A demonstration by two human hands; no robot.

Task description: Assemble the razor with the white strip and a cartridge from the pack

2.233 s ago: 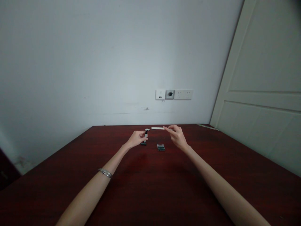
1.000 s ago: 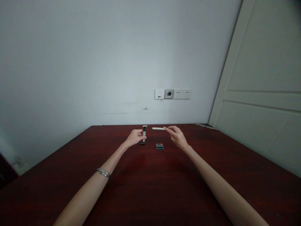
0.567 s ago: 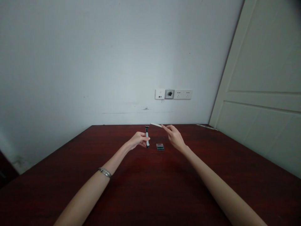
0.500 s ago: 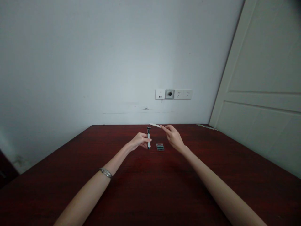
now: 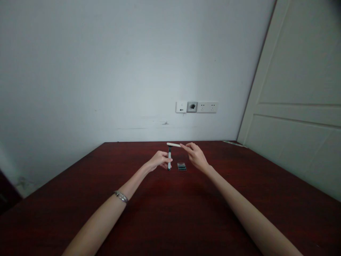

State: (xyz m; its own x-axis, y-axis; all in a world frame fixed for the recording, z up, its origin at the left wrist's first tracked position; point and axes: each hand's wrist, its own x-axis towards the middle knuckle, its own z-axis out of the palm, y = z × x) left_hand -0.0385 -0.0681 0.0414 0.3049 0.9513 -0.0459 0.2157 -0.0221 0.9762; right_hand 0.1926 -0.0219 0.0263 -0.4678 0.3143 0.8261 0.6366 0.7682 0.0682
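My left hand (image 5: 160,160) is closed around the white and black handle of a razor (image 5: 169,159), which stands upright with its dark head at the top. In my right hand (image 5: 196,155) I pinch one end of a slim off-white stick (image 5: 174,144). This stick points left, almost level, and its rounded tip lies over the razor's head; whether the two touch I cannot tell. A small clear pack with dark and teal contents (image 5: 182,166) lies on the table between my hands.
The dark red wooden table (image 5: 160,213) reaches back to a pale wall (image 5: 133,71). Sockets and switch plates (image 5: 202,107) are set in the wall above the table. A white panelled door (image 5: 298,106) stands on the right, and a flat strip (image 5: 234,144) lies by the table's back right edge.
The stick's tip has dropped onto or just over the razor's head, and the stick is more level. The razor has shifted slightly right and down in my left hand.
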